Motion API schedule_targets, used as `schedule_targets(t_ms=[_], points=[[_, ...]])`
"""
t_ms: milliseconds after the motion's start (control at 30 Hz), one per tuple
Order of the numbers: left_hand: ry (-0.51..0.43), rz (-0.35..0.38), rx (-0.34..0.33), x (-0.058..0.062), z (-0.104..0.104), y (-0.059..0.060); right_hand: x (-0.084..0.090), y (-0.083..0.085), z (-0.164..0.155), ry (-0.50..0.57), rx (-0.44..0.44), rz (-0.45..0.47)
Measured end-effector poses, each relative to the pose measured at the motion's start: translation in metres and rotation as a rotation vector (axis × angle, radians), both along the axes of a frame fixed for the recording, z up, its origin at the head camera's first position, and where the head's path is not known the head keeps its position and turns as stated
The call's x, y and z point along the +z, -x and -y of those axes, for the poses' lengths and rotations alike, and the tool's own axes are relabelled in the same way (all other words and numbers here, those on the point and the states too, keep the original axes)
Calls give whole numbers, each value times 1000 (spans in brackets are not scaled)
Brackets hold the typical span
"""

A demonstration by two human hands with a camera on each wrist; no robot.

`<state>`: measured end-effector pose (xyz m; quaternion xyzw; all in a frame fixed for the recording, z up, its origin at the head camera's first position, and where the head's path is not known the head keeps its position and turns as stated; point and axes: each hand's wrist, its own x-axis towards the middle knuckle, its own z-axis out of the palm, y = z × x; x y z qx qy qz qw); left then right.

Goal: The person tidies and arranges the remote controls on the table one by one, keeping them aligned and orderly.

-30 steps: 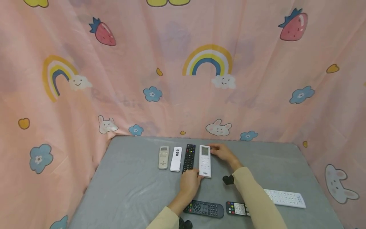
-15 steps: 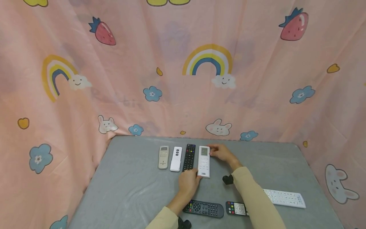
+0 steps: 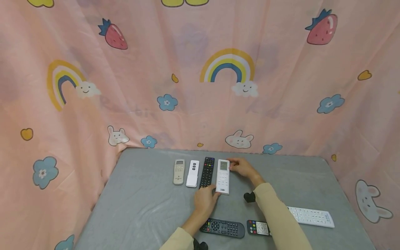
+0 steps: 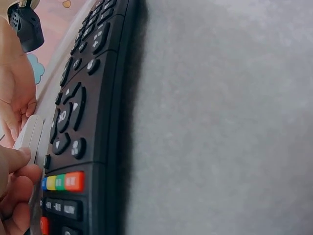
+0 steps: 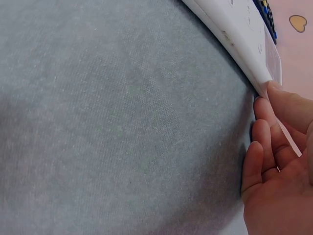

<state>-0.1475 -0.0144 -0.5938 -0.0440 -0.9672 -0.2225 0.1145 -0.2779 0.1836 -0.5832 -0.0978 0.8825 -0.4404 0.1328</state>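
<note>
Seven remotes: I counted them on the grey counter (image 3: pixel 140 208), three near me and four in a row farther back.
Nearest things: a black remote (image 3: pixel 222 227) lay crosswise just past my left sleeve, a small dark remote (image 3: pixel 258 227) sat beside it, partly under my right forearm, and a long white remote (image 3: pixel 311 216) lay off to the right.
Left hand: my left hand (image 3: pixel 204 201) rested at the near end of the row, its fingers (image 4: pixel 17 164) curled loosely against the bottom edge of the white remote with the screen (image 3: pixel 223 176), pressing rather than gripping.
Right hand: my right hand (image 3: pixel 241 167) reached the far end of that same remote, fingers (image 5: pixel 274 127) bent and lightly together, their tips touching its right edge by the screen.
White remote with the screen: it lay flat on the counter, rightmost in the row, pinned between my two hands and just beside the tall black remote (image 3: pixel 207 172).
Rest of the row: left of the tall black one lay a short white remote (image 3: pixel 192 173), then a beige remote (image 3: pixel 178 171).
Behind: a pink curtain (image 3: pixel 200 76) printed with rainbows, strawberries and rabbits.
</note>
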Motion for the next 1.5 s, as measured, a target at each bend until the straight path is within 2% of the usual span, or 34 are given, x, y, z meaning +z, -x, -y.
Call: schedule_targets(t_ms=[333,600,967,1100,1267,1400,1500], points=[[-109,16,-3,-7,3,-5,-1,-1,0,-10,-15,-6],[-277,140,1,-9,8,-7,-2,-2,1,2,-21,-10],[-387,163,-21,-10,13,-8,6,-9,4,-7,-49,-6],[-450,172,-72,-12,19,-9,7,-13,3,13,-60,-15],[-510,130,-176,-12,34,-14,9,-22,-3,48,-61,-56],[-590,169,-248,-12,50,-22,12,-39,-11,57,-15,-115],[-630,220,-292,-12,63,-31,20,-60,-17,62,31,-127]])
